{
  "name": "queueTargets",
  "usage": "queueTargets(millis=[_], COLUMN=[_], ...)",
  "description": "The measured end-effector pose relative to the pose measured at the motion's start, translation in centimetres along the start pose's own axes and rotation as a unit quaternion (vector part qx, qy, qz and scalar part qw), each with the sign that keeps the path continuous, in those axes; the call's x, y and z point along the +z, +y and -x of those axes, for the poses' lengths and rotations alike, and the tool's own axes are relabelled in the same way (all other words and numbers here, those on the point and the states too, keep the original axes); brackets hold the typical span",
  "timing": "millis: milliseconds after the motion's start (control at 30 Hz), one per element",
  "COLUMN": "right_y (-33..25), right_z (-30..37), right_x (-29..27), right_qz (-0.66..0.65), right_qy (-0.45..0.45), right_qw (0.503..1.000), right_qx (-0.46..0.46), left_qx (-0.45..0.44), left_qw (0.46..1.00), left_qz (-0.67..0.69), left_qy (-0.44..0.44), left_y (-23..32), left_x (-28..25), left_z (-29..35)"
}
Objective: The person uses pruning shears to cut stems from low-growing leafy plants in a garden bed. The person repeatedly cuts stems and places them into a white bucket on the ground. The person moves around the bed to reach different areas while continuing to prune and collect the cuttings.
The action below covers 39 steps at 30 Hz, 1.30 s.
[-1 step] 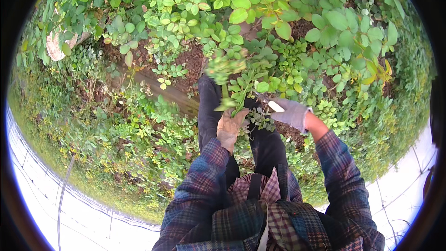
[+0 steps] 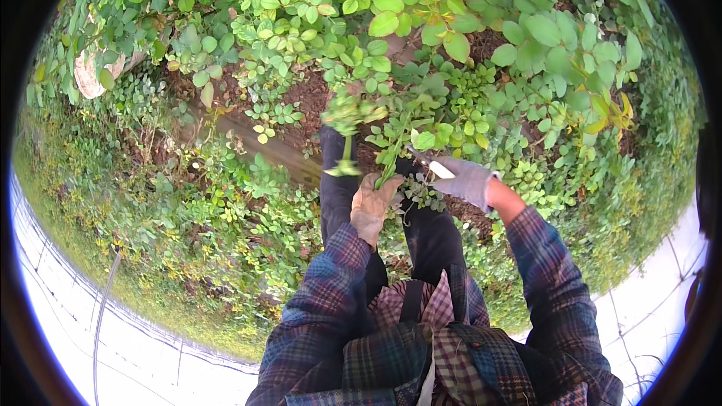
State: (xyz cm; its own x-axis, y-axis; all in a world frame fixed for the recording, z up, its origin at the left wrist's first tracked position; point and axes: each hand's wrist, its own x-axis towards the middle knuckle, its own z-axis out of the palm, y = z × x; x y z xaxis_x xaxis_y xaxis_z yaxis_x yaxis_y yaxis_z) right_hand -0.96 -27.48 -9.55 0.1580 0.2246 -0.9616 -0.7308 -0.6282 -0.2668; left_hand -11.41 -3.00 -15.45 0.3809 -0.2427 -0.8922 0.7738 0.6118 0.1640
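Observation:
My left hand point(image 2: 374, 201), in a beige work glove, is closed round green leafy stems point(image 2: 390, 156) in front of my dark trousers. Just left of these stems hangs a motion-blurred leafy sprig point(image 2: 350, 116); whether it joins them I cannot tell. To the right, my right hand point(image 2: 470, 181), in a grey glove, grips pruning shears with a white handle point(image 2: 441, 170). The shears' dark blades point(image 2: 416, 153) point up and left toward the stems, and whether they touch them is unclear. Both hands are close together over the low foliage.
Dense leafy bushes point(image 2: 553, 68) surround me, larger leaves at the far side. A long wooden-looking edge point(image 2: 263, 146) runs across the soil on the left. A pale crumpled object point(image 2: 90, 75) lies at the far left among leaves. A thin pole point(image 2: 105, 301) stands lower left.
The blurred sprig has swung left and slightly down. My right hand with the pruning shears has shifted slightly left, while my left hand keeps its place on the stems.

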Motion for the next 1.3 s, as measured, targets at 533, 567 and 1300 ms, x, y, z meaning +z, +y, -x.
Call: queueTargets(millis=[533,567,1300], right_y=[-2.7,-3.0,-3.7], right_z=[-0.6,-2.5,-5.9], right_x=[-4.9,-5.5,-8.3], right_qz=[0.189,0.241,0.343], right_qy=[0.308,0.277,0.178], right_qw=[0.926,0.924,0.922], right_qx=[-0.109,-0.106,0.019], left_qx=[-0.061,-0.058,0.237], left_qw=[0.994,0.989,0.36], left_qz=[0.019,0.082,-0.898], left_qy=[-0.092,-0.108,0.084], left_y=[-5.5,-5.5,10.6], left_x=[-2.8,-2.5,8.5], left_z=[2.3,2.0,-12.3])
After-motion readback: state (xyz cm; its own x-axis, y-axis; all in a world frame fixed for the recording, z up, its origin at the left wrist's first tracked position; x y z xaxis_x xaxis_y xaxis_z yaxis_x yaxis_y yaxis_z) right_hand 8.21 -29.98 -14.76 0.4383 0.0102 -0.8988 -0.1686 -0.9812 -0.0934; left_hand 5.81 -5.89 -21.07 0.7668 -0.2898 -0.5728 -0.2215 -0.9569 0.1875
